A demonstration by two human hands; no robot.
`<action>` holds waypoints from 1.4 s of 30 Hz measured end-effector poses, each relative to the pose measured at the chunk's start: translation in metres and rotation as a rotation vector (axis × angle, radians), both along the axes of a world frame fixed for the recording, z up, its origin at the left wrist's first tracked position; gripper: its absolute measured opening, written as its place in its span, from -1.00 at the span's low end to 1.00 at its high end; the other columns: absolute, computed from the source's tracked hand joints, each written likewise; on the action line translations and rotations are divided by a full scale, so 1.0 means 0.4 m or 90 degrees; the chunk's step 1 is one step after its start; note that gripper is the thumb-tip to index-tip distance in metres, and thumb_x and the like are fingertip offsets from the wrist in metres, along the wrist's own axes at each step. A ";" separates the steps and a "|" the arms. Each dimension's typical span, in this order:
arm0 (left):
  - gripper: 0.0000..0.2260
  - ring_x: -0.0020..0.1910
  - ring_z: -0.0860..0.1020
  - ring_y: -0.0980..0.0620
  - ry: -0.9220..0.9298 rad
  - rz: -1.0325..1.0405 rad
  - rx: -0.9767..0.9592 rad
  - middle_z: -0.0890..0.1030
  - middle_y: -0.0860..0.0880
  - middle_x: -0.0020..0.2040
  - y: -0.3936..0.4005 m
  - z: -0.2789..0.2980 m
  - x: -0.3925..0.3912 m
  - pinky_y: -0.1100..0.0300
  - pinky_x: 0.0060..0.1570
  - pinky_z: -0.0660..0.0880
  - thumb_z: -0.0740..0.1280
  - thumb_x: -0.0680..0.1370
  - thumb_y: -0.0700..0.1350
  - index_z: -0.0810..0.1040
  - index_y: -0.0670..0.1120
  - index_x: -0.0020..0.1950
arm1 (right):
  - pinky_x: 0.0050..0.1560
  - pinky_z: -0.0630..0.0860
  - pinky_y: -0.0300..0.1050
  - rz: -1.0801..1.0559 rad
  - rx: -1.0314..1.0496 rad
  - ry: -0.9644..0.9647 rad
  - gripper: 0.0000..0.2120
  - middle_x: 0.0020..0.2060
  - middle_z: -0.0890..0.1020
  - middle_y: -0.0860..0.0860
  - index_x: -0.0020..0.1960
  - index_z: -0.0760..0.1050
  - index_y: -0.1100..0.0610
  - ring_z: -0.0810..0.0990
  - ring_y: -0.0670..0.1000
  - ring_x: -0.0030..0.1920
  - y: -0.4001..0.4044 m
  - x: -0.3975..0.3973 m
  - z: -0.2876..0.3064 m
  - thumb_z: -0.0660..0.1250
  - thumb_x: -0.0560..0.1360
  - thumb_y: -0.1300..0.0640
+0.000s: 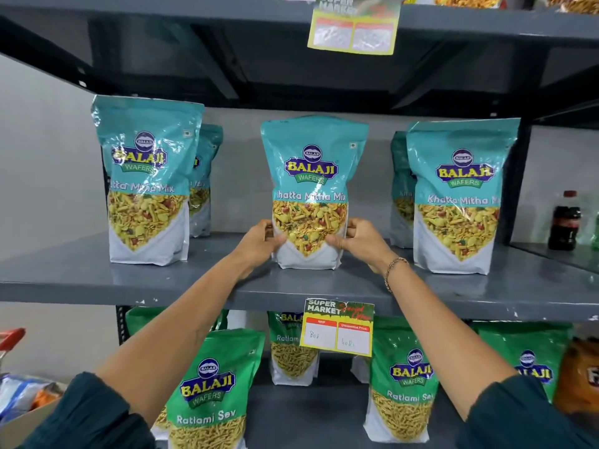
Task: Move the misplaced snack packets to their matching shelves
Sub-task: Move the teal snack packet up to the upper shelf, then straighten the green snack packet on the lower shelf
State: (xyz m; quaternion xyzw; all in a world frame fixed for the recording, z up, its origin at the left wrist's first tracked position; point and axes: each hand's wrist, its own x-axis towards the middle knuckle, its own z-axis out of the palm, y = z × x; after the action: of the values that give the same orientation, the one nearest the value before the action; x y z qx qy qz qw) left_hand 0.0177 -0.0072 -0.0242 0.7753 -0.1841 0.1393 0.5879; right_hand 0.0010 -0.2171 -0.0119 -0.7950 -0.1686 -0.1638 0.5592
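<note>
Sleeves: dark teal fabric cuffs at the bottom corners, with both bare forearms reaching up and forward to the middle shelf.
Lower shelf: green glossy "Ratlami Sev" pouches (207,393) stand upright in rows below the hands.
Price tag: yellow-edged paper "Super Market" card (337,327) hangs from the front lip of the grey metal middle shelf (81,277).
Held packet: teal-and-white glossy plastic "Khatta Mitha Mix" pouch (311,176) stands upright at the centre of the middle shelf, its base on the shelf surface.
Packet orientation: long axis vertical, sealed top edge up, printed front turned to the camera.
Left hand (259,244): partly curled round the pouch's lower left edge, thumb on the front face, fingers wrapping behind out of sight.
Right hand (359,241): partly curled on the lower right edge, thumb pressing the front, fingers bent round the side; a thin gold chain bracelet (393,270) sits on the wrist.
Neighbours: matching teal pouch on the left (146,176) and matching teal pouch on the right (460,196), each upright and well apart from the held one, each with another pouch behind it.
Far right: dark cola bottle with red cap (565,222) on a neighbouring shelf.
Far left: red trolley handle (11,338) above blurred packets.
</note>
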 end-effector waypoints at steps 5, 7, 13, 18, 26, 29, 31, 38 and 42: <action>-0.71 0.13 0.50 -0.03 0.004 0.020 0.031 0.54 -0.13 0.22 -0.001 -0.002 -0.002 0.06 0.22 0.44 0.23 0.56 -0.16 0.39 -0.19 0.26 | 0.14 0.50 -0.06 0.002 -0.022 0.016 -0.78 0.02 0.60 0.01 -0.01 0.45 0.05 0.56 0.01 0.08 0.004 -0.003 -0.002 0.42 0.39 0.16; -0.71 0.18 0.50 -0.06 0.015 0.023 0.048 0.54 -0.14 0.25 0.001 0.000 -0.006 -0.01 0.27 0.43 0.23 0.56 -0.14 0.39 -0.17 0.27 | 0.20 0.47 -0.04 0.002 -0.033 0.029 -0.73 0.11 0.58 0.06 0.07 0.42 0.08 0.53 0.03 0.14 0.007 -0.009 0.002 0.40 0.41 0.15; -0.69 0.14 0.49 -0.09 -0.058 0.171 0.127 0.51 -0.05 0.13 0.001 -0.007 -0.046 0.18 0.06 0.34 0.22 0.55 -0.11 0.38 -0.20 0.25 | 0.17 0.44 -0.05 -0.092 -0.070 0.048 -0.72 0.13 0.54 0.06 0.13 0.39 0.14 0.50 0.02 0.15 0.011 -0.042 -0.009 0.32 0.48 0.07; -0.78 0.00 0.53 0.01 -0.213 0.244 0.036 0.62 -0.11 0.07 0.011 0.000 -0.176 0.27 -0.10 0.34 0.15 0.59 -0.10 0.50 -0.15 0.12 | -0.03 0.53 -0.14 -0.270 0.059 -0.127 -0.83 0.02 0.62 0.09 0.08 0.48 0.13 0.56 -0.01 -0.03 0.046 -0.133 -0.008 0.24 0.50 0.15; -0.80 -0.25 0.56 0.10 -0.133 0.021 -0.099 0.61 -0.04 -0.23 0.051 -0.139 -0.374 0.31 -0.24 0.54 0.14 0.60 -0.12 0.54 -0.11 -0.04 | -0.32 0.57 -0.24 -0.054 0.290 -0.079 -0.94 -0.35 0.60 0.08 -0.06 0.49 0.18 0.56 -0.06 -0.38 0.188 -0.389 -0.123 0.25 0.51 0.25; -0.80 -0.33 0.54 0.22 -0.076 0.029 -0.095 0.58 -0.03 -0.27 0.077 -0.247 -0.411 0.34 -0.29 0.53 0.13 0.60 -0.16 0.53 -0.15 -0.04 | -0.36 0.54 -0.26 -0.007 0.316 0.011 -0.95 -0.36 0.59 0.10 -0.07 0.48 0.19 0.56 -0.07 -0.42 0.232 -0.430 -0.246 0.25 0.51 0.26; -0.81 -0.36 0.53 0.25 -0.029 0.038 -0.090 0.57 -0.02 -0.27 0.104 -0.325 -0.430 0.35 -0.31 0.52 0.12 0.61 -0.17 0.52 -0.16 -0.04 | -0.37 0.53 -0.27 0.010 0.318 0.074 -0.94 -0.36 0.59 0.09 -0.06 0.49 0.19 0.56 -0.07 -0.41 0.252 -0.446 -0.341 0.25 0.51 0.26; -0.84 -0.21 0.55 -0.03 0.172 0.158 -0.017 0.56 -0.03 -0.24 0.233 -0.590 -0.421 -0.06 -0.10 0.57 0.18 0.58 -0.05 0.47 -0.12 -0.04 | -0.39 0.57 -0.28 -0.030 0.292 0.340 -0.81 -0.31 0.59 0.15 0.07 0.50 0.36 0.57 -0.01 -0.36 0.296 -0.404 -0.648 0.25 0.51 0.27; -0.75 0.02 0.57 -0.18 0.302 0.305 0.035 0.60 -0.21 0.01 0.314 -0.686 -0.369 0.03 0.10 0.51 0.23 0.54 -0.09 0.47 -0.18 0.15 | -0.40 0.56 -0.34 -0.072 0.214 0.411 -0.80 -0.33 0.58 0.13 0.08 0.49 0.40 0.55 -0.03 -0.37 0.312 -0.330 -0.758 0.26 0.49 0.32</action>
State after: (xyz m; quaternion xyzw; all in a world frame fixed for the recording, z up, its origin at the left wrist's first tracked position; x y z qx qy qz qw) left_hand -0.1298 0.1185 -0.2988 0.8231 0.1412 0.0841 0.5436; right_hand -0.1308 -0.0921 -0.3150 -0.7107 0.0900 0.0398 0.6965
